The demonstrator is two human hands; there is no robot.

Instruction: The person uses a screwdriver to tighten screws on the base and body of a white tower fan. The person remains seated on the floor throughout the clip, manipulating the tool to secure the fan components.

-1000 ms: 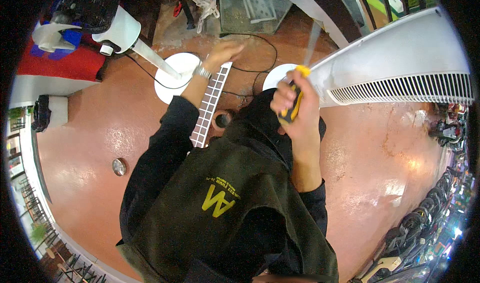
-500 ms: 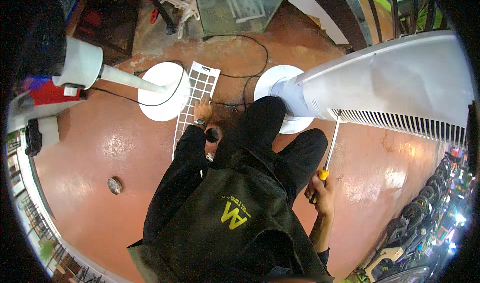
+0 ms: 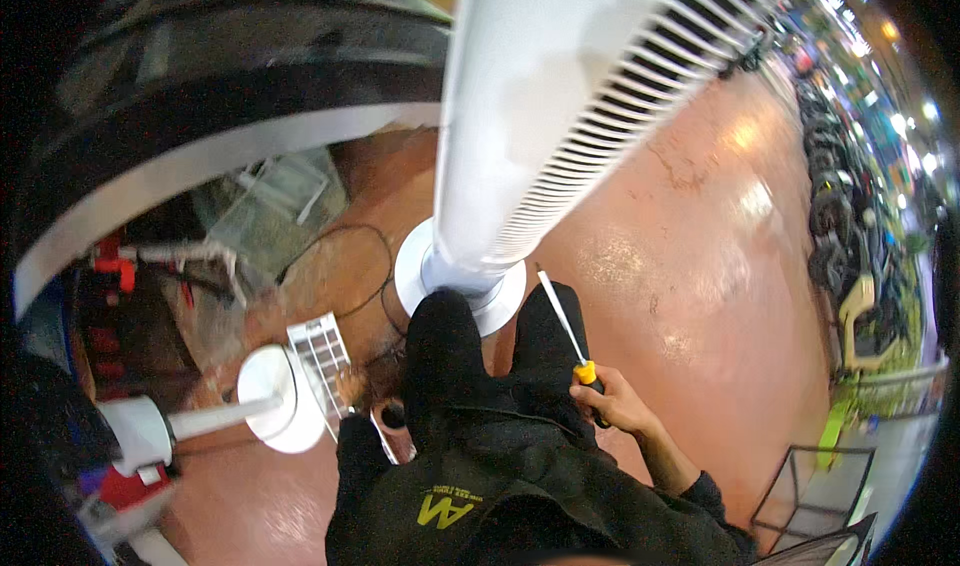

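Note:
My right hand (image 3: 617, 400) is closed round the yellow-and-black handle of a screwdriver (image 3: 566, 318). Its long shaft points up and away, with the tip apart from the fan. Between my knees stands a tall white tower fan (image 3: 520, 96), slats along its right side, on a round white base (image 3: 410, 263). To the left, my left hand (image 3: 350, 384) is at the edge of a white grid panel (image 3: 326, 361). Its fingers are dim and smeared, so its grip cannot be made out. Beside my left sleeve lies a reddish-brown round piece with a dark opening (image 3: 392, 415).
At the left, a white stand has a round base (image 3: 262, 428), a pole and a wider head (image 3: 137, 434). A dark cable (image 3: 388, 256) loops across the reddish floor. A glass pane (image 3: 265, 216) lies farther off; motorbikes (image 3: 835, 196) line the right.
My view has swung to the right, putting the tower fan nearer the middle. The screwdriver tip, earlier at the fan's slats, is now away from them. My left hand stays by the grid panel.

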